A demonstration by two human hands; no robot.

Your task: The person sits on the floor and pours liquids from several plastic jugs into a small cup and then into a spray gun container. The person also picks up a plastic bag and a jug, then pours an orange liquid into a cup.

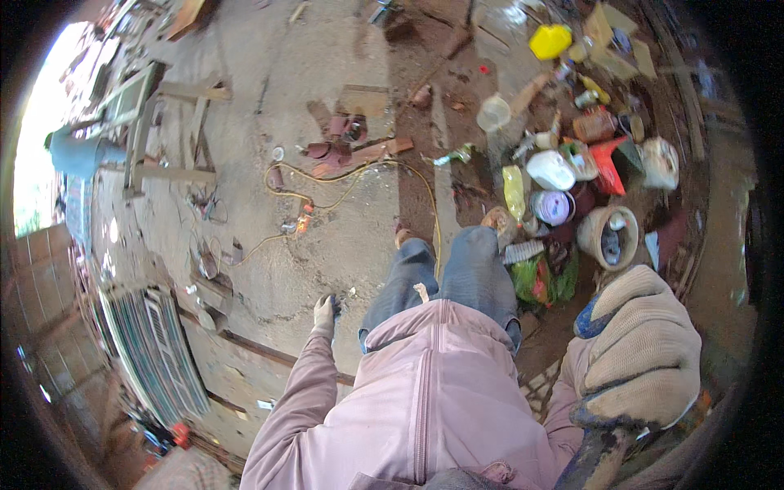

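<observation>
Your right hand (pixel 641 351), gloved, is curled into a fist, it seems around a dark handle-like piece (pixel 606 457) that comes out below it; its far end I cannot make out. Your left hand (pixel 325 312) hangs at your other side; I cannot tell if its fingers are spread or pressed together, and no object shows in it. Ahead of the right fist, the pale bucket (pixel 588 237) and white container (pixel 549 171) lie untouched. No finished result shows near either hand, so what remains I cannot judge.
</observation>
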